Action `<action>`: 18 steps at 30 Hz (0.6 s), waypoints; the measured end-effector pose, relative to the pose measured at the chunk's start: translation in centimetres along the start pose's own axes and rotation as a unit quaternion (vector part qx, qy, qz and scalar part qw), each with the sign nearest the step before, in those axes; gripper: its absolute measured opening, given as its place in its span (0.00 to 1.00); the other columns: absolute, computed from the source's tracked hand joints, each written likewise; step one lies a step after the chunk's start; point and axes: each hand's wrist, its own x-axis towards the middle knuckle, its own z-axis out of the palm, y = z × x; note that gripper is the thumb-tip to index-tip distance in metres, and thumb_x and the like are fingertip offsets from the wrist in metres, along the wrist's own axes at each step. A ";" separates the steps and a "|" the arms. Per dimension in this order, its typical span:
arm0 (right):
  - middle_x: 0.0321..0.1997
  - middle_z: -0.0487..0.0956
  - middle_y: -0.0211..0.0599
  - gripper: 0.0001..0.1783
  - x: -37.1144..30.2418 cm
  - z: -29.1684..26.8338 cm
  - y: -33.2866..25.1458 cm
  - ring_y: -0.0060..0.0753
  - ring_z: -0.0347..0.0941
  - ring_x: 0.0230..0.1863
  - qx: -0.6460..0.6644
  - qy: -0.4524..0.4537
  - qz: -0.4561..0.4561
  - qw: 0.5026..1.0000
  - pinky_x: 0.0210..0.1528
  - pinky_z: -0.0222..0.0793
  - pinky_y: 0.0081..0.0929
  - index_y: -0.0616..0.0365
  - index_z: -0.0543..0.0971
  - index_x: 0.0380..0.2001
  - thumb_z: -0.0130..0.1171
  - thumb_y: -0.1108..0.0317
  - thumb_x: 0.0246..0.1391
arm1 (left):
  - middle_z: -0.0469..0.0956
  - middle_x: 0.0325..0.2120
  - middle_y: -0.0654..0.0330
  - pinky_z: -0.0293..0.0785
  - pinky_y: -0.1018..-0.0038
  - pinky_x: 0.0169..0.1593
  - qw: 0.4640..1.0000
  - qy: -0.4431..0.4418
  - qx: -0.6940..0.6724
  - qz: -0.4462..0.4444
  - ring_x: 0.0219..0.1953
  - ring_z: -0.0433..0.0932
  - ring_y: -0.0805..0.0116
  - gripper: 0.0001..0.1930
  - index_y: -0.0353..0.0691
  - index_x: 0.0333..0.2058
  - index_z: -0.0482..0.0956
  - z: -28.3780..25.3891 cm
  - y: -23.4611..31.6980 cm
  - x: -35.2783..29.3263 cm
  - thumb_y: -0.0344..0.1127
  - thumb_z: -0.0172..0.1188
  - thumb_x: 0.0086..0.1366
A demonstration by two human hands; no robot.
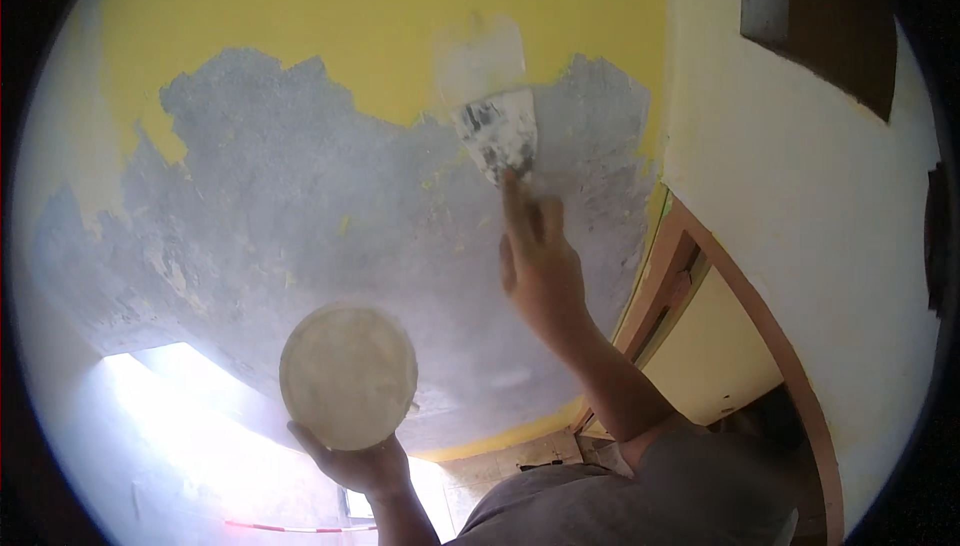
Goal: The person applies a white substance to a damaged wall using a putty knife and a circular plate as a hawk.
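Observation:
My right hand (545,271) is raised to the wall with its fingers closed around a putty knife (500,126). The index finger stretches along the tool towards its wide blade, which is smeared with white and grey and lies at or close to the wall. Just above the blade, a whitish patch (482,54) covers part of the yellow paint. Lower and to the left, my left hand (365,461) holds up a round, pale beige tub (348,378) from beneath. Whether its open side or its base faces me, I cannot tell.
Yellow paint (400,6) on the wall ends in a ragged edge above bare grey plaster (290,166). A brown door frame (740,296) stands at the right beside a cream wall (790,156). Bright light comes through an opening (190,376) at the lower left, near a red-and-white strip (290,528).

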 end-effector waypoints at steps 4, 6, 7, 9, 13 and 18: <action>0.46 0.67 0.47 0.42 -2.2 -4.1 -0.6 0.37 0.76 0.38 0.103 -0.031 0.030 0.994 0.37 0.84 0.28 0.60 0.61 0.74 0.60 0.80 0.56 | 0.64 0.69 0.47 0.67 0.53 0.70 0.975 -0.002 0.205 0.088 0.67 0.67 0.54 0.27 0.34 0.70 0.60 -1.5 -0.2 0.1 0.46 0.45 0.82; 0.45 0.66 0.46 0.42 -0.7 -6.0 -1.5 0.36 0.75 0.38 0.088 0.008 0.009 0.996 0.37 0.83 0.28 0.59 0.61 0.74 0.60 0.80 0.56 | 0.66 0.67 0.48 0.69 0.55 0.69 0.910 -0.027 0.380 0.163 0.66 0.69 0.55 0.26 0.33 0.69 0.62 -2.2 -0.3 0.1 0.42 0.49 0.80; 0.44 0.66 0.45 0.42 0.1 -6.4 -1.6 0.35 0.74 0.38 0.074 0.044 -0.009 0.996 0.37 0.82 0.27 0.59 0.62 0.74 0.60 0.80 0.56 | 0.67 0.66 0.48 0.69 0.55 0.69 0.939 -0.004 0.314 0.137 0.65 0.70 0.55 0.26 0.33 0.67 0.63 -1.7 -0.4 0.0 0.39 0.54 0.78; 0.44 0.66 0.44 0.40 2.3 -5.2 -1.9 0.33 0.72 0.37 0.089 0.087 -0.006 0.992 0.36 0.77 0.26 0.58 0.63 0.74 0.58 0.81 0.57 | 0.68 0.64 0.48 0.70 0.56 0.68 0.963 0.018 0.248 0.107 0.64 0.70 0.56 0.26 0.32 0.66 0.64 0.2 -0.2 -0.4 0.35 0.60 0.75; 0.46 0.66 0.45 0.39 5.2 -0.8 -1.2 0.35 0.73 0.34 0.063 0.140 -0.022 0.988 0.35 0.76 0.26 0.58 0.63 0.75 0.56 0.80 0.60 | 0.70 0.62 0.50 0.73 0.60 0.65 0.997 0.065 0.031 0.012 0.60 0.73 0.61 0.27 0.32 0.64 0.66 1.6 0.1 -0.7 0.28 0.64 0.70; 0.49 0.68 0.53 0.41 3.3 0.0 0.2 0.45 0.80 0.38 0.000 0.051 0.026 0.998 0.37 0.86 0.34 0.63 0.60 0.74 0.59 0.78 0.58 | 0.65 0.68 0.47 0.63 0.53 0.72 0.999 -0.046 -0.022 -0.003 0.68 0.66 0.56 0.27 0.31 0.67 0.64 -0.1 0.4 -0.3 0.45 0.50 0.80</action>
